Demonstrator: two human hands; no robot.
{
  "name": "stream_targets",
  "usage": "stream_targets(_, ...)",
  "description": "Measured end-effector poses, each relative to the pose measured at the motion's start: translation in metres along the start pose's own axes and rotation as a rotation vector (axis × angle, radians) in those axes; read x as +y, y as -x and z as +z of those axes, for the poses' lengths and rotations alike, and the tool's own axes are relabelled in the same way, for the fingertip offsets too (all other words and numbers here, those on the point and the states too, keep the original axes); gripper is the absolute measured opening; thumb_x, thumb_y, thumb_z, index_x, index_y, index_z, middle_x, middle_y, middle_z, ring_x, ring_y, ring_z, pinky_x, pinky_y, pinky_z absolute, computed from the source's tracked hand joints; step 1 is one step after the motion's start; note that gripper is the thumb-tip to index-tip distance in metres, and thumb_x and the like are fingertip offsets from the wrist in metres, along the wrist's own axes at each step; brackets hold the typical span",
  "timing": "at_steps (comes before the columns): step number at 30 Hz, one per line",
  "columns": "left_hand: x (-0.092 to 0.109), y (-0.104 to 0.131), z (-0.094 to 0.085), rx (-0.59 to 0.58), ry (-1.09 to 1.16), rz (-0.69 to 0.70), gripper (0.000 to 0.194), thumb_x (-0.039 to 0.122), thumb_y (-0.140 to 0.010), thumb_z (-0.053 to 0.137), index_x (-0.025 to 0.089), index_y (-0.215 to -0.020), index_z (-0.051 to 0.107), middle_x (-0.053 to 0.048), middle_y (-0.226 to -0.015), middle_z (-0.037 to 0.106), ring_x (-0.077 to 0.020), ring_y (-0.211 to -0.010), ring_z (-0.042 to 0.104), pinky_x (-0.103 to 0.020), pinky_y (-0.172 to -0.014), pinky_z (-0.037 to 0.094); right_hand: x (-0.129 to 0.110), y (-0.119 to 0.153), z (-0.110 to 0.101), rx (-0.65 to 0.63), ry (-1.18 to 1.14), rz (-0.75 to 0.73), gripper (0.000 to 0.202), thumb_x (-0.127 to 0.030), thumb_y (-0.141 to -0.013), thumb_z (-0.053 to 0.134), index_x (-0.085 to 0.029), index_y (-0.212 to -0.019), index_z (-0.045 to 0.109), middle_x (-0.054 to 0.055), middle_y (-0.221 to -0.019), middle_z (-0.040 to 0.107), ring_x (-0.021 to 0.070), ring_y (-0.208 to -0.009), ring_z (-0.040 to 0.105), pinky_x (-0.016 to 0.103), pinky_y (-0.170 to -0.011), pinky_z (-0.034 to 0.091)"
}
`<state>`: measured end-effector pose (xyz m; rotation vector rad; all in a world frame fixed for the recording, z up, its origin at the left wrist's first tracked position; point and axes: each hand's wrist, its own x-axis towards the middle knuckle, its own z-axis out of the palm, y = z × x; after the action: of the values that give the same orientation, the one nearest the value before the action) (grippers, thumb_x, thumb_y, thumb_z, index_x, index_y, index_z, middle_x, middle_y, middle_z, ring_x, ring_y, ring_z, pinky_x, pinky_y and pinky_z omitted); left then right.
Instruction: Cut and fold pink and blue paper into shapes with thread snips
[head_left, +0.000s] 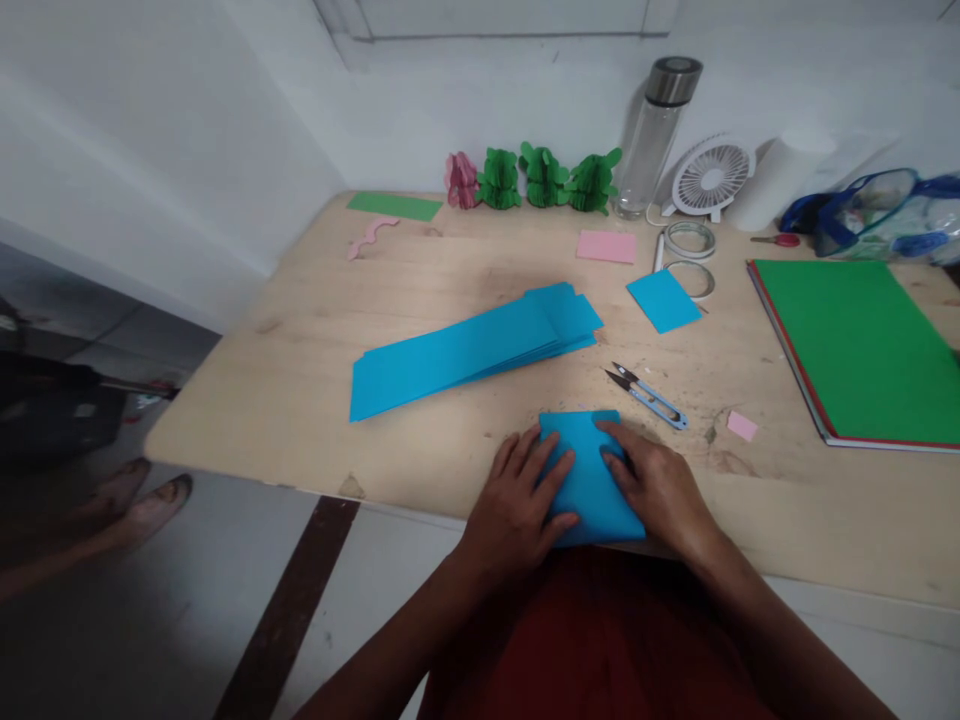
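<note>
A blue sheet of paper (589,490), which looks folded, lies at the table's front edge close to my body. My left hand (517,500) rests flat on its left side with the fingers spread. At the right edge of the sheet, my right hand (656,480) presses down with its thumb and forefinger apart; its other fingers are mostly hidden. Just beyond the right hand lies a pair of thread snips (646,396) with light blue handles. Further back on the left is a fanned stack of long blue paper strips (465,348).
A blue square (664,300), tape rolls (690,240) and a pink slip (606,246) lie behind. Green paper ornaments (541,178), a glass bottle (651,140) and a small fan (711,178) line the wall. Green sheets (862,350) are at right. Another person's feet (154,505) show left.
</note>
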<state>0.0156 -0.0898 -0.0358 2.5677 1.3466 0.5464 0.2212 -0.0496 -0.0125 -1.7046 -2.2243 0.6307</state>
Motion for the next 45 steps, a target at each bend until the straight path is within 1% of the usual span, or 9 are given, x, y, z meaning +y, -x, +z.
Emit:
stream_targets(4, -0.0003, 0.0001, 0.0001, 0.016, 0.005, -0.003, 0.058, 0.051, -0.092, 0.037, 0.012, -0.134, 0.046, -0.017, -0.143, 0.041, -0.0345, -0.137, 0.026, -0.056, -0.107, 0.029, -0.0006, 0.0004, -0.0009, 0.001, -0.002, 0.004, 0.038, -0.024, -0.089, 0.045, -0.023, -0.123, 0.06, 0.008, -0.112, 0.07, 0.027, -0.099, 0.067, 0.043, -0.084, 0.053)
stream_targets(7, -0.0003, -0.0001, -0.0002, 0.016, 0.009, -0.002, 0.058, 0.051, -0.092, 0.037, 0.011, -0.133, 0.046, -0.017, -0.143, 0.041, -0.0346, -0.137, 0.026, -0.056, -0.107, 0.028, -0.0017, 0.0001, -0.0024, -0.019, 0.0, 0.01, 0.038, -0.025, -0.089, 0.043, -0.021, -0.123, 0.061, 0.009, -0.113, 0.07, 0.0278, -0.098, 0.067, 0.043, -0.082, 0.054)
stream_targets(10, -0.0001, -0.0005, -0.0006, 0.005, 0.011, -0.009, 0.058, 0.052, -0.092, 0.036, 0.012, -0.133, 0.047, -0.017, -0.142, 0.042, -0.0349, -0.136, 0.027, -0.056, -0.106, 0.029, -0.0019, -0.0008, -0.0032, -0.031, 0.005, 0.009, 0.037, -0.026, -0.09, 0.042, -0.02, -0.121, 0.062, 0.009, -0.113, 0.07, 0.0281, -0.097, 0.067, 0.043, -0.081, 0.054)
stream_targets(20, 0.0006, -0.001, 0.0007, 0.006, 0.002, -0.021, 0.059, 0.052, -0.092, 0.035, 0.012, -0.133, 0.048, -0.017, -0.14, 0.044, -0.0349, -0.135, 0.031, -0.057, -0.105, 0.03, -0.0004, -0.0019, -0.0016, -0.019, 0.025, 0.0, 0.036, -0.026, -0.089, 0.044, -0.022, -0.12, 0.063, 0.008, -0.11, 0.071, 0.0263, -0.095, 0.068, 0.041, -0.08, 0.054)
stream_targets(25, 0.0011, -0.0018, 0.0003, 0.002, -0.004, -0.019, 0.058, 0.052, -0.092, 0.036, 0.011, -0.132, 0.049, -0.017, -0.141, 0.044, -0.0356, -0.134, 0.031, -0.056, -0.106, 0.029, -0.0025, -0.003, -0.0032, -0.028, 0.012, 0.014, 0.038, -0.027, -0.09, 0.042, -0.018, -0.119, 0.063, 0.011, -0.109, 0.071, 0.029, -0.094, 0.068, 0.044, -0.079, 0.054)
stream_targets(32, 0.0014, -0.002, 0.0002, 0.003, -0.006, -0.024, 0.058, 0.051, -0.092, 0.038, 0.01, -0.13, 0.05, -0.018, -0.14, 0.045, -0.0356, -0.133, 0.033, -0.056, -0.106, 0.03, -0.0029, -0.0044, -0.0045, -0.051, 0.023, 0.024, 0.039, -0.028, -0.09, 0.041, -0.018, -0.121, 0.062, 0.011, -0.108, 0.071, 0.0298, -0.093, 0.068, 0.044, -0.079, 0.054)
stream_targets(37, 0.0017, -0.0021, -0.0004, 0.004, -0.01, -0.021, 0.057, 0.05, -0.092, 0.038, 0.01, -0.131, 0.05, -0.017, -0.14, 0.045, -0.0331, -0.136, 0.031, -0.055, -0.107, 0.028, -0.002, -0.0049, -0.0047, -0.066, 0.011, 0.021, 0.039, -0.027, -0.09, 0.041, -0.018, -0.121, 0.062, 0.011, -0.109, 0.071, 0.0285, -0.094, 0.068, 0.043, -0.08, 0.053)
stream_targets(45, 0.0027, -0.0033, -0.0028, -0.008, 0.018, -0.034, 0.056, 0.05, -0.093, 0.036, 0.011, -0.13, 0.05, -0.017, -0.139, 0.046, -0.0314, -0.134, 0.035, -0.054, -0.107, 0.028, -0.0038, -0.0058, -0.0059, -0.076, 0.02, 0.048, 0.039, -0.026, -0.089, 0.043, -0.018, -0.121, 0.062, 0.011, -0.106, 0.072, 0.0282, -0.089, 0.069, 0.042, -0.078, 0.053)
